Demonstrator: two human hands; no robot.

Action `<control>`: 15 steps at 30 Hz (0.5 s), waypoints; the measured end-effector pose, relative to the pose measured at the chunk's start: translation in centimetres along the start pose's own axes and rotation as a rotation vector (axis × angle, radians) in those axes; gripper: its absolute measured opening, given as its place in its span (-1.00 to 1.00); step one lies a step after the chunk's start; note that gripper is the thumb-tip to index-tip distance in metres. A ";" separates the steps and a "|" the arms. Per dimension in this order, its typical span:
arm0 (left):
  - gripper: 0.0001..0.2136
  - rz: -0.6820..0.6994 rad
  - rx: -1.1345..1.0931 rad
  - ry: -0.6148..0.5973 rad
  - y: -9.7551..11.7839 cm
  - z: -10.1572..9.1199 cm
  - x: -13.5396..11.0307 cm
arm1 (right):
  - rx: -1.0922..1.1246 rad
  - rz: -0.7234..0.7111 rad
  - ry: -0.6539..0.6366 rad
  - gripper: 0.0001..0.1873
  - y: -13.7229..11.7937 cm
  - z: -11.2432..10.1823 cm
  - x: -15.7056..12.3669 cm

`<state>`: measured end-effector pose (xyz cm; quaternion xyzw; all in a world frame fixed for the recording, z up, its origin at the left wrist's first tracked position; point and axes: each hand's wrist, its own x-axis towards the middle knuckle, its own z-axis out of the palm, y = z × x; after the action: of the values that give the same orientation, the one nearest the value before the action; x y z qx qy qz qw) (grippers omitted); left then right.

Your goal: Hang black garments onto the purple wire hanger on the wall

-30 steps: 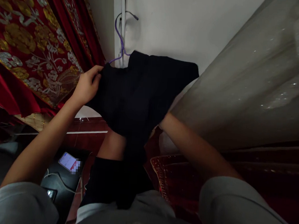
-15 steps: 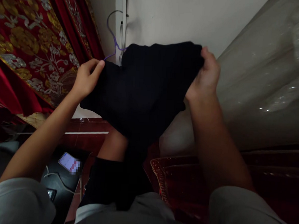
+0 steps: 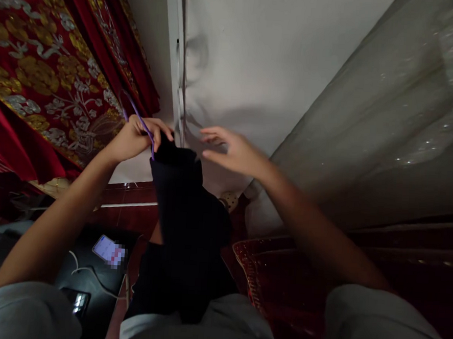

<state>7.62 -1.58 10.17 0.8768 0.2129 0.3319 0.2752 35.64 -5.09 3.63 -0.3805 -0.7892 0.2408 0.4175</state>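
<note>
A black garment (image 3: 185, 187) hangs in front of me with its upper edge gathered; its exact kind I cannot make out. My left hand (image 3: 144, 134) is closed at the garment's top left corner. Across its fingers runs a thin purple clothes hanger (image 3: 139, 115), whose lower end goes into the cloth. To the right of the garment's top edge, my right hand (image 3: 227, 149) is off the cloth, fingers apart and slightly blurred, holding nothing.
Red curtains with gold and silver patterns (image 3: 45, 56) hang at left. A pale wall (image 3: 249, 53) is ahead, with plastic-wrapped bulk (image 3: 359, 136) at right. A lit phone (image 3: 108, 251) and a cable (image 3: 93, 274) lie on a black surface, lower left. Red furniture (image 3: 292, 281) stands lower right.
My right hand has let go of the garment's right side and moved left. The garment, spread wide before, now hangs narrow and lower. The hanger has shifted down and left.
</note>
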 end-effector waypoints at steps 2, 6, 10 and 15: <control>-0.69 -0.006 -0.029 -0.066 1.9 1.4 0.2 | -0.234 -0.109 0.018 -0.02 1.3 2.7 0.4; -0.70 -0.150 -0.029 -0.102 4.4 3.0 0.1 | -0.369 -0.297 0.101 -0.01 3.5 5.9 0.6; -0.84 -0.173 -0.295 -0.062 3.5 4.6 -2.1 | -0.264 -0.261 0.228 -0.38 5.1 7.1 -0.5; -0.67 -0.346 -0.543 0.076 -1.8 7.4 -7.6 | -0.222 -0.213 -0.050 -0.74 7.3 10.2 -3.0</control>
<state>7.21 -6.99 0.83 0.7092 0.2727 0.3575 0.5431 31.04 -3.83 -8.38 -0.3322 -0.8572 0.1158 0.3761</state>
